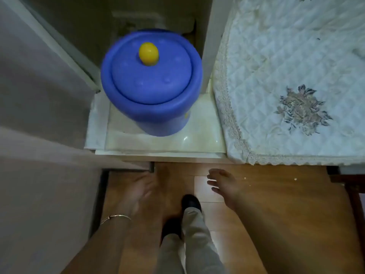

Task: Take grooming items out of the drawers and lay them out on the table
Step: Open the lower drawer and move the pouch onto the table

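My left hand point(142, 191) is blurred with motion, held low over the wooden floor with fingers apart and nothing in it; a thin bracelet sits on its wrist. My right hand point(223, 184) hangs open and empty over the floor, just below the front edge of the table point(296, 159). The table carries a white quilted cloth point(276, 66) with a flower pattern. No drawer and no grooming item is in view.
A blue lidded bin point(152, 86) with a yellow knob stands on a pale tiled ledge point(177, 143) left of the table. A grey wall or door point(39, 115) fills the left side. My feet in dark shoes point(190, 201) stand on the wooden floor.
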The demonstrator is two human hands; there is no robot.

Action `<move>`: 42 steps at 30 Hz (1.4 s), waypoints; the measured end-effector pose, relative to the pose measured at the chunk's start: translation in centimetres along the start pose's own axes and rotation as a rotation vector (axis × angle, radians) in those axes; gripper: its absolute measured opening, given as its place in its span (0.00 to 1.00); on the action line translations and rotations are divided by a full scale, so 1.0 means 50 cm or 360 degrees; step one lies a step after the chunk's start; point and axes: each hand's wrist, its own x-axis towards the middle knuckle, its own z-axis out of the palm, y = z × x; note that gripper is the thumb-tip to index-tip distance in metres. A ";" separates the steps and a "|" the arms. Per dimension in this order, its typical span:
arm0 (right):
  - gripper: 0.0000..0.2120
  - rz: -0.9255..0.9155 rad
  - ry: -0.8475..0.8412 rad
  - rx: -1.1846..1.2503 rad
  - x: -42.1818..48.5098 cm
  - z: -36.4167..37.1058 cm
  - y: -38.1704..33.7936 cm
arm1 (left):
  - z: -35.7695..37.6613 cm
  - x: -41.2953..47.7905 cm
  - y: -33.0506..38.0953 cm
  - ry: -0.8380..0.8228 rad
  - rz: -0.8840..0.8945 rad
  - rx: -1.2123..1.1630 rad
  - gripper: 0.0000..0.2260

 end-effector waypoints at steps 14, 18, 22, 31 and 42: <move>0.09 0.0047 0.0003 0.0637 0.004 0.022 0.082 | -0.046 0.036 -0.051 -0.0259 -0.0028 -0.0904 0.20; 0.16 0.0037 0.0055 0.0154 -0.089 0.018 0.142 | -0.082 -0.064 -0.115 -0.0164 0.0098 -0.0356 0.14; 0.12 -0.0688 0.0297 -0.0712 -0.215 0.014 0.155 | -0.120 -0.181 -0.123 0.0290 0.0899 0.0263 0.06; 0.12 -0.1265 0.0572 -0.1600 -0.216 0.007 0.034 | -0.120 -0.189 -0.007 0.0211 0.1509 0.1648 0.13; 0.13 -0.1018 0.0427 -0.1623 -0.276 -0.009 0.141 | -0.148 -0.251 -0.102 0.0226 0.1311 0.1451 0.08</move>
